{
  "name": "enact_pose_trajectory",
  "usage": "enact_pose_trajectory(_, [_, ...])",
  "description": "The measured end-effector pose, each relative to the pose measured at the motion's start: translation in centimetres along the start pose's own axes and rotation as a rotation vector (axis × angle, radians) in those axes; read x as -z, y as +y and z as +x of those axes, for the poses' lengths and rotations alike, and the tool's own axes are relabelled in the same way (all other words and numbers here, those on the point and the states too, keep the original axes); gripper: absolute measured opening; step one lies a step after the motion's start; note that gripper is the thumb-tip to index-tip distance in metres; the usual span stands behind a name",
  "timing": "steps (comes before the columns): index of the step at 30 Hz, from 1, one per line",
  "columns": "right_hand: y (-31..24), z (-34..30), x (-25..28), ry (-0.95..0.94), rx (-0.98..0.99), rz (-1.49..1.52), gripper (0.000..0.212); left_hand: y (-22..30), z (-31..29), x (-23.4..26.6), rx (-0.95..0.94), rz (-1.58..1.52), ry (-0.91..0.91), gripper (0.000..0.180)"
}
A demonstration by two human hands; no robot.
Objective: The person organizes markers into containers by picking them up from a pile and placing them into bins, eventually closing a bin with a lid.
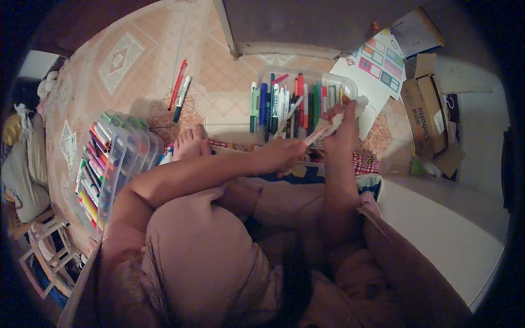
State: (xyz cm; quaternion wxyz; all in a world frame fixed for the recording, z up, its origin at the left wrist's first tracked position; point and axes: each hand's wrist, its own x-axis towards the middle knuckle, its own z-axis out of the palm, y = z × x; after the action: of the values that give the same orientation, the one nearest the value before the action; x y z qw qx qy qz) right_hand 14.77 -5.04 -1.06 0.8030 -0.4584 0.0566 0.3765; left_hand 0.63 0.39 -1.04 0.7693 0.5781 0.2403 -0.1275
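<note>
Both of my hands meet in front of me over a white marker point(314, 136) with reddish print. My left hand point(285, 154) is closed around its lower left end. My right hand point(340, 127) is closed on a crumpled white cloth or tissue point(361, 104), part of which lies along the marker; the marker's upper end is hidden there. Just beyond my hands, a clear plastic container point(343, 77) holds a row of pens and markers in several colours. Another clear bin point(123, 150), filled with markers, stands to my left, beside my left arm.
A red pen point(178, 85) and a white marker with a dark green end point(182, 99) lie on the tiled floor point(147, 71). Printed paper sheets point(377, 63) lie at the far right, near an open cardboard box point(424, 115). My bare foot point(191, 143) rests between the bins.
</note>
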Motion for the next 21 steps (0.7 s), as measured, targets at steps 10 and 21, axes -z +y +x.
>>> enact_pose_trajectory(10, [-3.0,3.2,3.5,0.247,0.1,0.311,0.025,-2.4,0.5,0.4,-0.221,0.391,0.038,0.042])
enact_pose_trajectory(21, [-2.2,3.3,4.6,0.105,0.075,0.379,0.027,-0.6,0.4,8.5,-0.041,1.149,0.759,0.044])
